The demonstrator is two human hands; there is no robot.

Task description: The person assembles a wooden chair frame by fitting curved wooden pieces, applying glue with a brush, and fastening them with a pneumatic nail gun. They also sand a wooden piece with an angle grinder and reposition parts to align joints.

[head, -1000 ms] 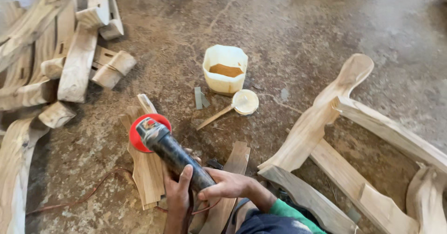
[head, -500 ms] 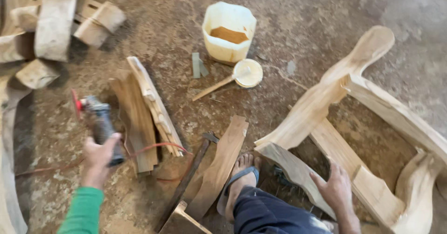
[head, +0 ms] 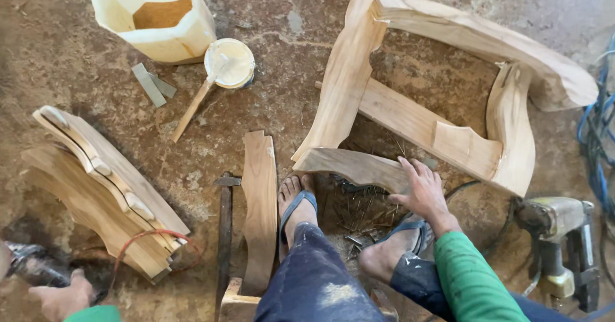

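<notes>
Grinder (head: 35,264) has been carried off left of the curved wood stack (head: 106,187), held low in left hand (head: 64,296). Right hand (head: 419,191) has been laid on the chair frame (head: 359,167).

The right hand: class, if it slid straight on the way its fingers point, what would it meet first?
The right hand already rests on the near rail of the wooden chair frame. Its fingers point up-left along it, so it would probably meet the frame's curved leg first; depth is hard to judge.
</notes>
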